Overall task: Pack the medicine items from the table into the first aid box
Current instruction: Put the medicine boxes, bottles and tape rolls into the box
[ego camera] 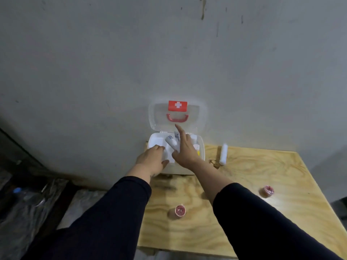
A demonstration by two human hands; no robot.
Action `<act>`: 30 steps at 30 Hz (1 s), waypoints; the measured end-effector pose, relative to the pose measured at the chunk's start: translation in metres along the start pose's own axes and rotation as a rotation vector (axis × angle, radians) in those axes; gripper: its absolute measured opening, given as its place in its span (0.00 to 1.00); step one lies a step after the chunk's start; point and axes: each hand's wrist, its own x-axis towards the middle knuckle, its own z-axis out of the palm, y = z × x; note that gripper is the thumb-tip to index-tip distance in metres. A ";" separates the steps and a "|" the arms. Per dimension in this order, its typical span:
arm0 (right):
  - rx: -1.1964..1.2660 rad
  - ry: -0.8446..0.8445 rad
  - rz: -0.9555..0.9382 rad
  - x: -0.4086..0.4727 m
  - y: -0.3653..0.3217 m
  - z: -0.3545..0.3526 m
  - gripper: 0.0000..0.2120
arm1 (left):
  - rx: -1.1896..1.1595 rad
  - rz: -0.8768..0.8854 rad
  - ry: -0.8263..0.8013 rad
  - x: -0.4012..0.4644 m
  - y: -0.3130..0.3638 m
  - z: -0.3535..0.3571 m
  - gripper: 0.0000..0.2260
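Observation:
The white first aid box (pixel 201 147) stands open at the table's back edge, its clear lid (pixel 195 117) with a red cross label leaning on the wall. My left hand (pixel 152 159) grips the box's front left rim, fingers inside the tray and thumb on the outer wall. My right hand (pixel 185 150) is over the box with the index finger stretched up, pinching a white wrapped roll with blue print (pixel 171 142) over the tray. More small packets lie in the box's right side. A white bandage roll (pixel 223 154) lies on the table right of the box.
Two small pink tape rolls sit on the plywood table (pixel 244 175), one near the front (pixel 180 211), one at the right (pixel 268 190). A grey wall rises right behind the box. Left of the table the floor holds dark clutter and plastic sheeting (pixel 28 199).

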 end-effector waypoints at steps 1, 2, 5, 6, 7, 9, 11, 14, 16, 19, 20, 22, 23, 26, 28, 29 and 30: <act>0.012 0.008 0.013 0.002 0.001 0.004 0.42 | -0.007 0.009 -0.006 0.005 -0.003 0.002 0.26; 0.025 0.010 0.025 0.003 0.001 0.007 0.42 | -0.014 0.018 -0.013 0.009 -0.006 0.004 0.25; 0.027 0.019 0.058 -0.001 0.004 0.014 0.40 | -0.032 0.043 -0.028 0.017 -0.011 0.010 0.25; 0.021 0.019 0.074 -0.002 0.005 0.016 0.39 | -0.035 0.051 -0.033 0.019 -0.012 0.012 0.25; 0.013 0.022 0.085 -0.003 0.006 0.018 0.37 | -0.034 0.063 -0.035 0.020 -0.013 0.014 0.24; 0.007 0.034 0.106 -0.003 0.007 0.020 0.35 | -0.026 0.084 -0.034 0.021 -0.013 0.016 0.22; 0.012 0.042 0.126 -0.003 0.004 0.019 0.34 | -0.024 0.101 -0.033 0.021 -0.012 0.017 0.20; -0.006 0.049 0.142 -0.007 0.002 0.017 0.34 | -0.003 0.116 -0.041 0.020 -0.012 0.015 0.20; -0.034 0.043 0.137 -0.006 0.002 0.013 0.33 | 0.014 0.101 -0.050 0.022 -0.012 0.014 0.20; -0.057 0.079 0.123 -0.012 -0.001 0.000 0.29 | 0.039 0.108 -0.068 0.021 -0.013 0.013 0.22; -0.031 0.104 0.119 -0.016 -0.001 -0.006 0.27 | 0.046 0.110 -0.076 0.021 -0.014 0.014 0.24; 0.002 0.184 0.101 -0.028 0.001 -0.014 0.22 | 0.047 0.114 -0.066 0.019 -0.015 0.017 0.26; -0.004 0.237 0.092 -0.037 0.004 -0.016 0.19 | 0.038 0.118 -0.055 0.017 -0.015 0.018 0.26; -0.036 0.333 0.122 -0.063 0.027 -0.016 0.18 | 0.038 0.135 -0.037 0.011 -0.012 0.021 0.28; -0.096 0.293 0.175 -0.081 0.052 -0.015 0.19 | 0.058 0.147 -0.018 0.007 -0.010 0.022 0.28; -0.142 0.247 0.216 -0.089 0.064 -0.015 0.20 | 0.068 0.151 -0.010 0.006 -0.010 0.022 0.28; -0.186 0.203 0.256 -0.096 0.076 -0.014 0.20 | 0.076 0.153 -0.006 0.006 -0.011 0.024 0.28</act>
